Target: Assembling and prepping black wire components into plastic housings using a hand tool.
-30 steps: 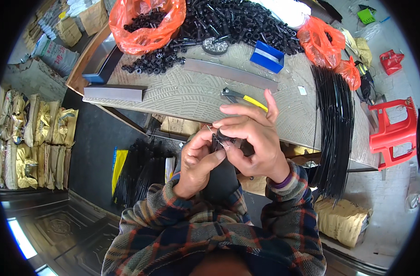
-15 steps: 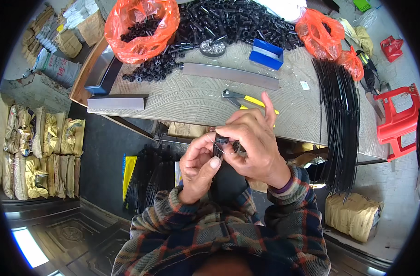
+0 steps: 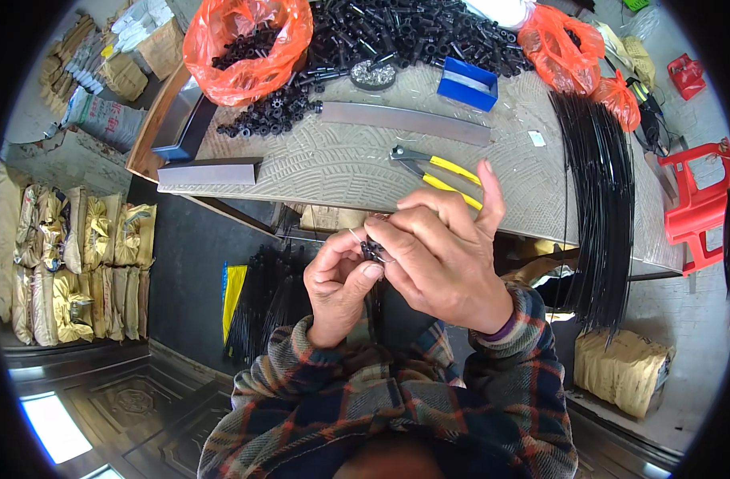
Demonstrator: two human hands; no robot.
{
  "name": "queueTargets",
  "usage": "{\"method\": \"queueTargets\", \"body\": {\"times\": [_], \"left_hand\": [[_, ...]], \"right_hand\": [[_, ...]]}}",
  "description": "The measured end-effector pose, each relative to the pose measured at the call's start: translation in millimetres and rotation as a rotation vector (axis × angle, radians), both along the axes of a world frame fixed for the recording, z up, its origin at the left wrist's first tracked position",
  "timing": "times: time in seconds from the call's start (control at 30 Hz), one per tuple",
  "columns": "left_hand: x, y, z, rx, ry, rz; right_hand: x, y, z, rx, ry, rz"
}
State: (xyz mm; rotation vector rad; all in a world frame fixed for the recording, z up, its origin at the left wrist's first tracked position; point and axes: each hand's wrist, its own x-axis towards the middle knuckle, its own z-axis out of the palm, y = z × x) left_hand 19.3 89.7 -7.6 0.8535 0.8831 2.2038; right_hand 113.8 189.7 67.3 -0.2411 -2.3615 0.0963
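My left hand (image 3: 339, 294) and my right hand (image 3: 449, 262) meet in front of the table's near edge. Both pinch a small black part (image 3: 372, 250), which their fingers largely cover. A thin pale strand (image 3: 355, 236) sticks out beside it, near my left fingertips; I cannot tell whether it is wire or line. My right index finger or little finger side stays raised, pointing away from me. Just beyond my right hand lie pliers (image 3: 454, 169) with yellow handles, their jaws pointing left.
On the table (image 3: 333, 172) lie a heap of black fittings (image 3: 405, 36), orange bags (image 3: 209, 76), a blue box (image 3: 467, 86), a round dish (image 3: 373, 75) of shiny bits and a metal strip (image 3: 405, 120). Long black rods (image 3: 593, 207) overhang the right side. A red stool (image 3: 692, 211) stands beyond.
My right hand has turned and closed further over the black part, which now shows less. My left hand has shifted slightly left. The whole view has moved a little.
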Motion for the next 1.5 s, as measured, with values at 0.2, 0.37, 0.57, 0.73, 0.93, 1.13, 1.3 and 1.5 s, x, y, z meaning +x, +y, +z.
{"method": "queueTargets", "body": {"times": [0.2, 0.37, 0.57, 0.73, 0.93, 1.13, 1.3, 1.5], "left_hand": [[-4.0, -0.2, 6.7, -0.003, 0.008, -0.020], [-8.5, -3.1, 9.2, -0.026, 0.030, -0.059], [-7.6, -3.3, 11.7, -0.014, -0.077, -0.081], [-11.9, -4.7, 13.8, -0.059, -0.174, -0.176], [-8.7, -4.0, 9.2, 0.024, -0.093, -0.122], [-9.2, -14.9, 11.1, -0.062, -0.058, -0.020], [-10.6, -23.8, 14.0, -0.109, -0.029, 0.062], [-27.1, -34.8, 16.9, -0.129, 0.052, -0.178]], "right_hand": [[1.7, -4.7, -2.7, 0.045, 0.042, -0.035], [-0.7, -4.4, -2.2, -0.047, 0.074, -0.001], [-2.9, -5.7, -13.6, -0.043, 0.135, 0.009], [-13.0, -14.2, -41.1, -0.825, 0.496, 0.218], [-3.0, -2.1, -75.7, -1.499, 0.365, 0.670], [-6.3, -7.6, -60.1, -1.176, 0.148, 0.621], [-9.0, -23.9, -51.8, -1.201, 0.125, 0.483], [-14.6, -16.7, -50.5, -1.127, 0.062, 0.661]]}}
